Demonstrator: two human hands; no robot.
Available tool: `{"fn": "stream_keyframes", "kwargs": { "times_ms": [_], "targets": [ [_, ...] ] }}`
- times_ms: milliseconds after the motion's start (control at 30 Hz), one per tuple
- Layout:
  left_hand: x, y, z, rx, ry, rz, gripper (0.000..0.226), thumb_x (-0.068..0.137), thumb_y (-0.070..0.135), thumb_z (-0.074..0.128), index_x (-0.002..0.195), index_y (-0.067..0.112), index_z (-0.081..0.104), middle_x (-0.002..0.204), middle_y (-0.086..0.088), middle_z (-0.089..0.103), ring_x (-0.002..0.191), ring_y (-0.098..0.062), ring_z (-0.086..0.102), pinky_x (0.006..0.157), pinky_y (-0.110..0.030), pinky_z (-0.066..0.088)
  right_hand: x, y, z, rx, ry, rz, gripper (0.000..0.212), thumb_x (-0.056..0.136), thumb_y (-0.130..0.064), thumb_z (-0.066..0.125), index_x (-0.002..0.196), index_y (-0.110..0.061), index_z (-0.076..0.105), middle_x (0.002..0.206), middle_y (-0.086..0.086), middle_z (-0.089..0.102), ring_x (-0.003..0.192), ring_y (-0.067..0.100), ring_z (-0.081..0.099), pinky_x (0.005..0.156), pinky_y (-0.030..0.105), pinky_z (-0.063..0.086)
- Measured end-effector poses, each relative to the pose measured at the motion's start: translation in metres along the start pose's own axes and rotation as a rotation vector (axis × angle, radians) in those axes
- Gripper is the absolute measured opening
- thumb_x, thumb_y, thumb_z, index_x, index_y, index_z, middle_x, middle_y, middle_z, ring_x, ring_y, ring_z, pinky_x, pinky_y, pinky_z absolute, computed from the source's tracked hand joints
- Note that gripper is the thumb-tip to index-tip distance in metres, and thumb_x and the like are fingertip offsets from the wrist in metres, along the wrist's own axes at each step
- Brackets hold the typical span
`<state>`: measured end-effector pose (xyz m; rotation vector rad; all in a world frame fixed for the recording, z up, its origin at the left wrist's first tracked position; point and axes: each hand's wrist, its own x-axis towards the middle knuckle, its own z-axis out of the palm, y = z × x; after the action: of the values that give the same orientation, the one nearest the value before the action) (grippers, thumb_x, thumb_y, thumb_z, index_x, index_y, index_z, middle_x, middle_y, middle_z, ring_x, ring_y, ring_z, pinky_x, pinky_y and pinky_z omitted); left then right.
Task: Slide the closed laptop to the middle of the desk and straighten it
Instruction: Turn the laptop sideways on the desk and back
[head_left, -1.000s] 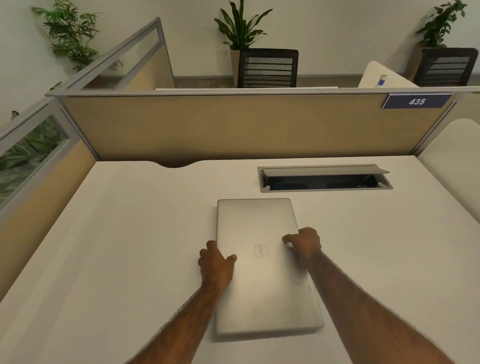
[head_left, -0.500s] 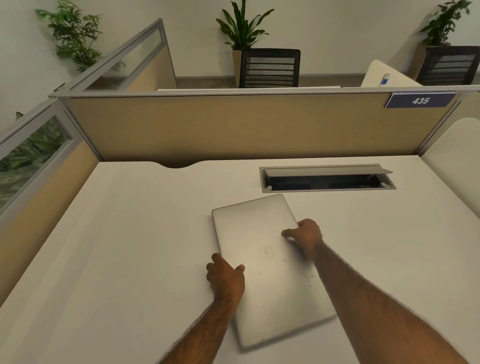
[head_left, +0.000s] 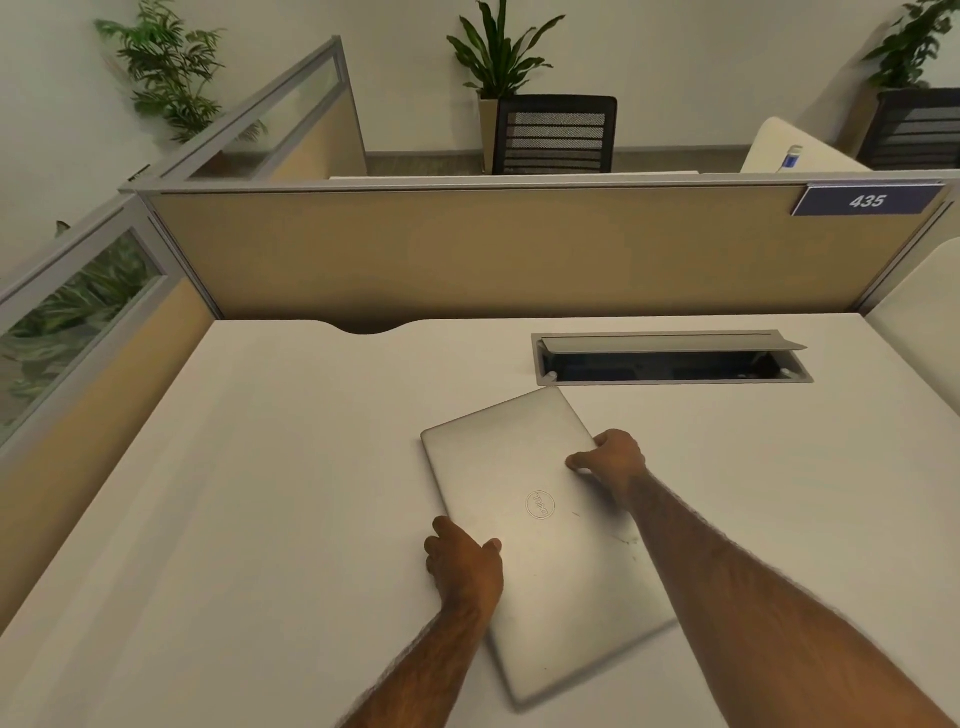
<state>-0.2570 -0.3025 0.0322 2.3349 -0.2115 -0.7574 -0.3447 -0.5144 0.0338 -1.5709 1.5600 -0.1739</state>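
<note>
You are gripping the closed silver rectangular laptop (head_left: 535, 525) with both hands on the off-white desk (head_left: 260, 493). Your left hand (head_left: 464, 566) is holding its left long edge at 7 o'clock, fingers clamped on it; your right hand (head_left: 613, 454) is pinching the right edge at 2 o'clock. The laptop is lying skewed near mid-desk, its far corner pointing at 1 o'clock, just short of the grey metal cable hatch (head_left: 670, 382).

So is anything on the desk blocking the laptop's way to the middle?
Nothing visible. Both hands, left hand and right hand, already grip the laptop, and the desk around it lies bare. The open cable tray sits just beyond its far corner.
</note>
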Motion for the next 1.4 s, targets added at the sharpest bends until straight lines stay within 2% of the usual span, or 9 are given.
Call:
{"fn": "stream_keyframes", "kwargs": {
  "times_ms": [233, 467, 533, 667, 767, 900, 1067, 1233, 1400],
  "targets": [
    [-0.005, 0.002, 0.006, -0.006, 0.000, -0.023, 0.056, 0.084, 0.017, 0.071, 0.125, 0.001, 0.035, 0.130, -0.024, 0.046, 0.121, -0.042, 0.048, 0.099, -0.047, 0.046, 0.008, -0.006, 0.000, -0.029, -0.050, 0.002, 0.065, 0.071, -0.030, 0.091, 0.125, -0.006, 0.064, 0.130, 0.016, 0.064, 0.121, 0.037, 0.060, 0.105, 0.048, 0.053],
    [-0.008, 0.001, 0.011, 0.009, -0.003, -0.033, 0.059, 0.083, 0.017, 0.071, 0.127, -0.001, 0.035, 0.131, -0.024, 0.048, 0.120, -0.042, 0.051, 0.099, -0.044, 0.046, 0.007, -0.010, 0.000, -0.060, -0.050, -0.015, 0.045, 0.071, -0.032, 0.090, 0.101, -0.014, 0.061, 0.123, 0.015, 0.067, 0.115, 0.036, 0.061, 0.103, 0.048, 0.054],
    [-0.007, 0.000, 0.011, 0.010, -0.008, -0.030, 0.057, 0.084, 0.017, 0.071, 0.125, -0.001, 0.036, 0.130, -0.024, 0.048, 0.120, -0.042, 0.052, 0.098, -0.044, 0.046, 0.004, -0.008, -0.001, -0.050, -0.043, -0.018, 0.045, 0.072, -0.033, 0.089, 0.105, -0.015, 0.063, 0.124, 0.014, 0.067, 0.116, 0.035, 0.061, 0.103, 0.048, 0.054],
    [-0.001, -0.005, 0.005, -0.009, -0.038, 0.008, 0.052, 0.086, 0.014, 0.066, 0.125, -0.002, 0.036, 0.133, -0.025, 0.048, 0.122, -0.043, 0.051, 0.099, -0.045, 0.047, -0.010, -0.002, -0.003, 0.025, -0.018, -0.024, 0.065, 0.077, -0.031, 0.085, 0.134, -0.012, 0.062, 0.136, 0.011, 0.062, 0.125, 0.034, 0.059, 0.106, 0.045, 0.051],
    [0.008, -0.006, -0.005, 0.015, -0.058, 0.064, 0.048, 0.087, 0.015, 0.062, 0.124, -0.003, 0.037, 0.132, -0.024, 0.049, 0.121, -0.043, 0.052, 0.100, -0.046, 0.048, -0.032, 0.005, -0.008, 0.136, 0.054, -0.041, 0.059, 0.082, -0.025, 0.079, 0.137, -0.011, 0.062, 0.139, 0.011, 0.062, 0.125, 0.032, 0.060, 0.108, 0.046, 0.049],
    [0.029, 0.006, -0.022, 0.170, 0.049, 0.224, 0.050, 0.087, 0.014, 0.060, 0.131, 0.001, 0.038, 0.128, -0.022, 0.045, 0.120, -0.042, 0.048, 0.096, -0.047, 0.045, -0.081, 0.030, -0.013, 0.085, 0.274, -0.046, 0.050, 0.088, -0.027, 0.072, 0.136, -0.013, 0.064, 0.138, 0.013, 0.058, 0.129, 0.033, 0.055, 0.110, 0.047, 0.045],
    [0.074, 0.034, -0.032, 0.453, 0.050, 0.495, 0.060, 0.088, 0.030, 0.060, 0.141, 0.010, 0.038, 0.142, -0.014, 0.040, 0.128, -0.033, 0.043, 0.106, -0.042, 0.039, -0.147, 0.083, -0.004, 0.187, 0.446, 0.123, 0.052, 0.086, -0.020, 0.076, 0.134, -0.009, 0.058, 0.134, 0.022, 0.053, 0.128, 0.044, 0.051, 0.105, 0.050, 0.045],
    [0.119, 0.054, -0.035, 0.672, -0.111, 0.623, 0.069, 0.087, 0.045, 0.058, 0.143, 0.012, 0.036, 0.146, -0.012, 0.040, 0.134, -0.031, 0.041, 0.111, -0.039, 0.036, -0.183, 0.106, 0.013, 0.383, 0.288, 0.379, 0.081, 0.086, -0.026, 0.077, 0.152, -0.003, 0.035, 0.150, 0.028, 0.040, 0.134, 0.049, 0.047, 0.109, 0.052, 0.042],
    [0.141, 0.069, -0.036, 0.668, -0.205, 0.579, 0.077, 0.086, 0.050, 0.059, 0.147, 0.013, 0.032, 0.152, -0.009, 0.039, 0.139, -0.027, 0.040, 0.113, -0.037, 0.033, -0.188, 0.104, 0.023, 0.516, 0.209, 0.444, 0.094, 0.085, -0.027, 0.077, 0.159, -0.004, 0.023, 0.158, 0.024, 0.033, 0.138, 0.046, 0.045, 0.111, 0.050, 0.044]
  ]
}}
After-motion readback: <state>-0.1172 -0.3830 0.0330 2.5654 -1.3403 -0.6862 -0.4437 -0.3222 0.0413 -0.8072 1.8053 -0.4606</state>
